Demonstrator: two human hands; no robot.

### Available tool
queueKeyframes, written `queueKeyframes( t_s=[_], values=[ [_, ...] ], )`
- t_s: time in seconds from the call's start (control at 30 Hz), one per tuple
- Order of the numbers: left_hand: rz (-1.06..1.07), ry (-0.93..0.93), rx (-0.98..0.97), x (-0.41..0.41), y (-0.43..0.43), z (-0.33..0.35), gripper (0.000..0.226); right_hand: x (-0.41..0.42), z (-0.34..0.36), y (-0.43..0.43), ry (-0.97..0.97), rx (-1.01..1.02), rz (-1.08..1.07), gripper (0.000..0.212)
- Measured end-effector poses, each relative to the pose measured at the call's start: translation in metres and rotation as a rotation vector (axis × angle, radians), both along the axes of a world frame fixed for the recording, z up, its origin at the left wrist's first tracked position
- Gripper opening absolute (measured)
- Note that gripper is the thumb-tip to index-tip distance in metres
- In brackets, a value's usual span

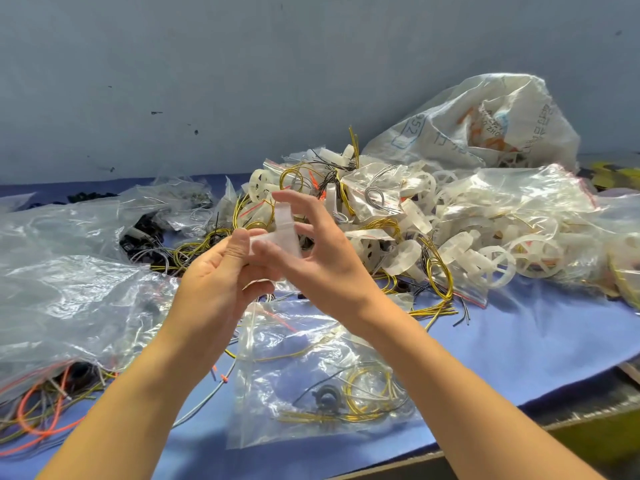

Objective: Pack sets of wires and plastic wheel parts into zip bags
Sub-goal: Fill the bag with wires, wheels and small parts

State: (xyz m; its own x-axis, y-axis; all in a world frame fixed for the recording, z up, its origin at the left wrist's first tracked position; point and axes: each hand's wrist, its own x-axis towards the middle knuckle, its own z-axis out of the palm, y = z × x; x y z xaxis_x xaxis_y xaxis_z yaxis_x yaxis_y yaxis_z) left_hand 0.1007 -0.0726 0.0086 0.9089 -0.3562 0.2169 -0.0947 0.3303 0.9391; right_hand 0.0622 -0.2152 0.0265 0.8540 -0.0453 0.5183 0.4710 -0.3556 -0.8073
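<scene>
Since the translucent white plastic wheel part (284, 233) is up in mid-air at frame centre between both hands, handling call first. It looks light, rigid and smooth-moulded, so probably slick. The thin sections could snap if levered, so hold it across the thick body, not the edges.

Left hand (214, 275), at 8 o'clock of the part: fingers curled in, thumb up, pinching the part's left end.

Right hand (322, 258), at 4 o'clock: thumb and forefinger look to pinch the upright section, the other fingers splayed wide and touching nothing.

Clear zip bag (311, 375) with coiled yellow wires (367, 393) inside lies flat on the blue table cover (502, 341) at 6 o'clock. The film is limp and slippery, so its mouth will need one hand.

Loose heap of white plastic wheels (485, 251) sits at 3 o'clock.
</scene>
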Motion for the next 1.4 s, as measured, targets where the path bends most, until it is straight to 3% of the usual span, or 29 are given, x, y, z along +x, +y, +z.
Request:
queueKeyframes(
  t_s=[0.17, 0.27, 0.37, 0.47, 0.63, 0.73, 0.8, 0.9, 1.0, 1.13, 1.27, 1.4],
  values=[
    [0.017, -0.149, 0.113, 0.0, 0.007, -0.005, 0.027, 0.009, -0.001, -0.001, 0.118, 0.163, -0.04, 0.033],
    [0.106, -0.278, 0.196, -0.001, 0.008, -0.008, 0.026, 0.01, -0.002, 0.0, 0.21, 0.236, -0.003, 0.037],
    [0.173, -0.295, 0.206, -0.001, 0.006, -0.008, 0.026, 0.008, -0.001, 0.0, 0.246, 0.239, 0.044, 0.039],
    [0.203, -0.248, 0.204, 0.0, 0.007, -0.008, 0.027, 0.005, 0.003, -0.001, 0.278, 0.23, 0.095, 0.037],
    [0.212, -0.134, 0.206, 0.0, 0.006, -0.006, 0.032, 0.0, 0.001, -0.005, 0.315, 0.222, 0.119, 0.051],
    [0.147, 0.031, 0.123, -0.001, 0.005, -0.002, 0.036, -0.001, 0.003, -0.007, 0.306, 0.223, 0.129, 0.062],
    [0.104, 0.176, 0.038, -0.001, 0.006, 0.001, 0.036, -0.002, 0.003, -0.008, 0.281, 0.217, 0.135, 0.058],
    [0.066, 0.337, -0.024, 0.001, 0.011, 0.002, 0.033, -0.003, 0.002, -0.008, 0.26, 0.144, 0.133, 0.054],
    [0.028, 0.371, 0.001, 0.005, 0.019, -0.001, 0.033, -0.004, 0.0, -0.006, 0.256, 0.026, 0.115, 0.056],
    [0.066, 0.249, 0.277, 0.02, 0.059, 0.007, 0.034, 0.0, -0.006, -0.008, 0.23, -0.118, 0.037, 0.048],
    [0.097, 0.39, 0.545, 0.027, 0.103, -0.013, 0.034, 0.003, -0.015, -0.014, 0.269, -0.374, -0.03, 0.031],
    [-0.08, 0.482, 0.668, 0.02, 0.102, -0.033, 0.025, 0.007, -0.029, -0.01, 0.367, -0.617, -0.019, 0.031]
  ],
)
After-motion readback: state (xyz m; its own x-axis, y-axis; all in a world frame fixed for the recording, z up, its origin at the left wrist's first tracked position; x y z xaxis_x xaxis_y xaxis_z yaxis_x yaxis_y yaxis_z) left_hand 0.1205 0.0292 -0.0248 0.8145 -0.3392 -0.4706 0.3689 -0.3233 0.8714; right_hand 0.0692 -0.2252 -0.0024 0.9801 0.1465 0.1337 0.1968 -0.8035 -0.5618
